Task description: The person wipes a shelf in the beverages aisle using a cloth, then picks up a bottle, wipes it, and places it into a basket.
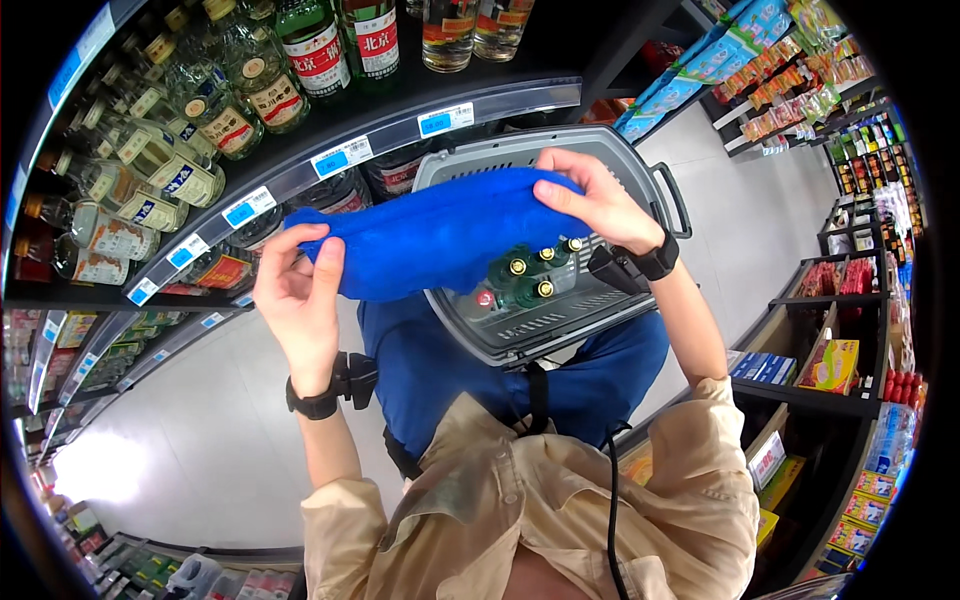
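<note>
A blue cloth [440,235] is stretched between both my hands at chest height. My left hand [298,295] grips its left end below the bottle shelf. At the cloth's right end, my right hand [592,203] pinches the edge. The cloth hangs over a grey shopping basket [560,320] resting against my lap. Inside the basket lie several green bottles [525,275] with gold caps, partly hidden by the cloth. Black bands with small devices sit on both wrists.
A dark shelf [330,150] with blue price tags holds many clear and green bottles at upper left. Shelves of colourful packets [790,60] and boxes [830,365] line the right side. A pale aisle floor [200,430] runs between them.
</note>
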Demonstrator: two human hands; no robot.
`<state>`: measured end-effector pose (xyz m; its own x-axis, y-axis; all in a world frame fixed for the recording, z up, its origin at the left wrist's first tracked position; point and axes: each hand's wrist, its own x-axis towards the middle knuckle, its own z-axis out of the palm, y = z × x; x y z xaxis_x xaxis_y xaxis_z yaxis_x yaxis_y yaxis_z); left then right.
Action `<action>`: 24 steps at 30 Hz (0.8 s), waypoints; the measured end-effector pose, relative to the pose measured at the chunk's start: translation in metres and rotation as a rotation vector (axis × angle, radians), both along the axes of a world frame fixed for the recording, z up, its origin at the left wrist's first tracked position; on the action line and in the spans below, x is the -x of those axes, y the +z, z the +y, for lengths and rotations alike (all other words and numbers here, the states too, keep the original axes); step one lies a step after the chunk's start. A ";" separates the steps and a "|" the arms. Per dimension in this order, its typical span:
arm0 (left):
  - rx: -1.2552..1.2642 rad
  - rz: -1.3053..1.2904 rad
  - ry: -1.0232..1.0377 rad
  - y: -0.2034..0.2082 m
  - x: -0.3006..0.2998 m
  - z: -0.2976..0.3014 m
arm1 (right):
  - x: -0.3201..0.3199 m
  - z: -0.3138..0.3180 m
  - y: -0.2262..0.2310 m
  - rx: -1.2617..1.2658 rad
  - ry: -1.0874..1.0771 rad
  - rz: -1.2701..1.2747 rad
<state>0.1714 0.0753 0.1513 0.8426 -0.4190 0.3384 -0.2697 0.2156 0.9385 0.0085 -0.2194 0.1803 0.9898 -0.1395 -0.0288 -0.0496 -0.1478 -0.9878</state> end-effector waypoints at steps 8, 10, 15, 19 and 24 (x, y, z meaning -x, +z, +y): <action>-0.223 0.024 -0.059 -0.075 -0.049 -0.010 | -0.019 -0.012 -0.058 -0.056 -0.090 0.139; -0.225 0.156 -0.165 -0.092 -0.049 -0.016 | -0.020 -0.025 -0.082 0.034 -0.114 0.070; -0.246 0.198 -0.280 -0.114 -0.064 -0.032 | -0.016 -0.036 -0.098 0.168 -0.260 0.247; -0.302 0.119 -0.247 -0.115 -0.076 -0.056 | -0.016 -0.039 -0.106 0.127 -0.401 0.253; -0.501 -0.135 -0.166 -0.149 -0.102 -0.066 | -0.032 -0.054 -0.133 0.332 -0.402 0.152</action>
<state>0.2734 0.0094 0.0020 0.7141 -0.6806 0.1635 -0.3949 -0.1989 0.8970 0.0403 -0.2729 0.0475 0.8445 -0.5325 -0.0575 -0.3052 -0.3903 -0.8686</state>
